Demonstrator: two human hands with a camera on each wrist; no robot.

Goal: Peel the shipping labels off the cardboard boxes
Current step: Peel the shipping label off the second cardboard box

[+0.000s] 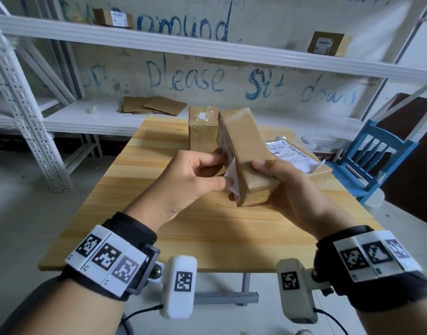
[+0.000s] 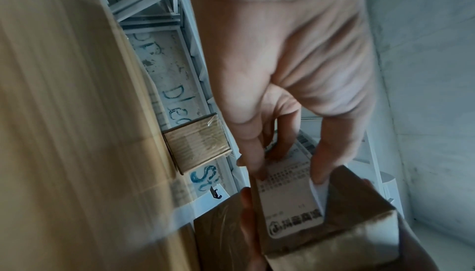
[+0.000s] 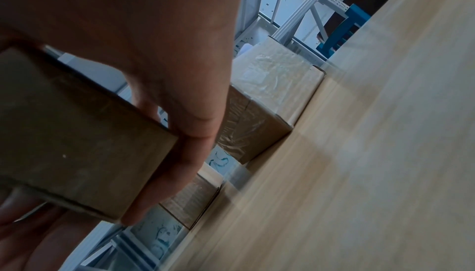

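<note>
My right hand [image 1: 280, 187] grips a small brown cardboard box [image 1: 246, 153] tilted above the wooden table [image 1: 183, 233], thumb on its top face and fingers underneath. On the box's left side is a white shipping label [image 1: 233, 176], partly lifted at its near edge. My left hand [image 1: 223, 170] pinches that loose edge between thumb and forefinger. In the left wrist view the printed label [image 2: 287, 200] still lies mostly flat on the box [image 2: 359, 234], with one long edge curled up. The right wrist view shows the box [image 3: 77, 133] clamped in my right hand [image 3: 180, 113].
An upright box [image 1: 202, 131] with a torn white patch stands behind the held one. To the right lies a flat box with a full label [image 1: 294, 155]. A blue chair [image 1: 376, 160] is at the table's right. White shelving holds flattened cardboard [image 1: 154, 105] and two labelled boxes [image 1: 113, 18].
</note>
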